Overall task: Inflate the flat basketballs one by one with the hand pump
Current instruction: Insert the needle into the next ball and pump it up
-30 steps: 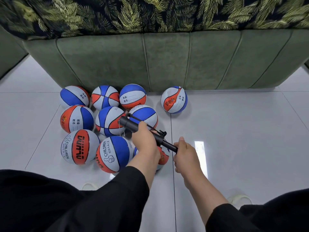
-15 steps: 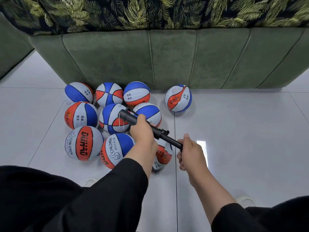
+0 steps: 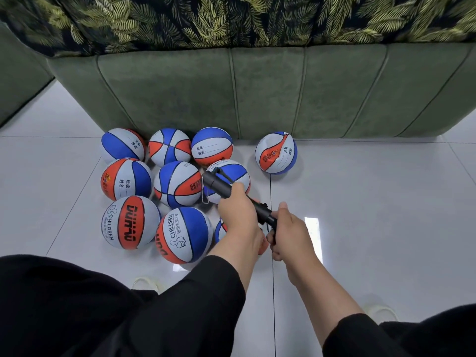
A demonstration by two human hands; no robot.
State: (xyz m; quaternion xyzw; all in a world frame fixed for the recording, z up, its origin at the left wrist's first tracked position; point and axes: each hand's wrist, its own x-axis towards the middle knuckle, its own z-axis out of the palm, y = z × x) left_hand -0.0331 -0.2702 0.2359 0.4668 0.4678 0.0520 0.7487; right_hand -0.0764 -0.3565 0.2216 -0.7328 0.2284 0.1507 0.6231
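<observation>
The left hand [image 3: 238,211] grips the black cylindrical hand pump [image 3: 219,185] barrel while the right hand [image 3: 289,234] clenches its handle end, steadying it for strokes over the mostly hidden red, white and blue basketball [image 3: 222,228].

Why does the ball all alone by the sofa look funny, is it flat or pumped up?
Flat, at least partly. The lone ball beside the green sofa has a dented, creased top left, while the balls in the cluster look round.

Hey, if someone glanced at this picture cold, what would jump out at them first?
Probably the cluster of red, white and blue basketballs on the pale floor, huddled against the green sofa, with one creased ball sitting apart to the right. In front of them, the left hand grips the black hand pump by its barrel while the right hand holds its handle end.
</observation>
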